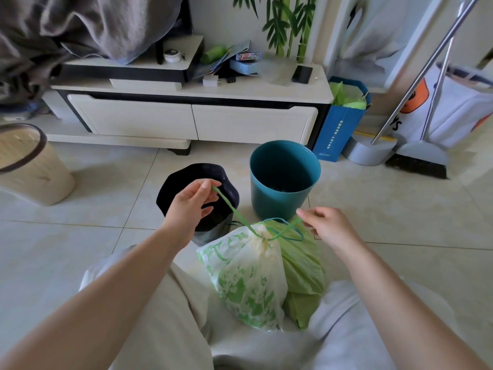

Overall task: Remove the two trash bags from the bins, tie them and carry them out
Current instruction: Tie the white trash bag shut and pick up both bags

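A white trash bag with green print (245, 279) sits on the floor between my knees, its neck cinched by a green drawstring (232, 208). Behind it, to the right, lies a plain green trash bag (304, 265). My left hand (190, 202) pinches one end of the drawstring, pulled up and to the left. My right hand (324, 222) pinches the other end on the right. A teal bin (284, 180) stands with no bag in it. A black bag (198, 193) lines a second bin behind my left hand.
A beige bin with a dark rim (29, 166) stands at the left. A white TV cabinet (192, 116) runs along the wall. A blue paper bag (341, 124), a dustpan (369, 153) and a broom (421, 161) stand at the right.
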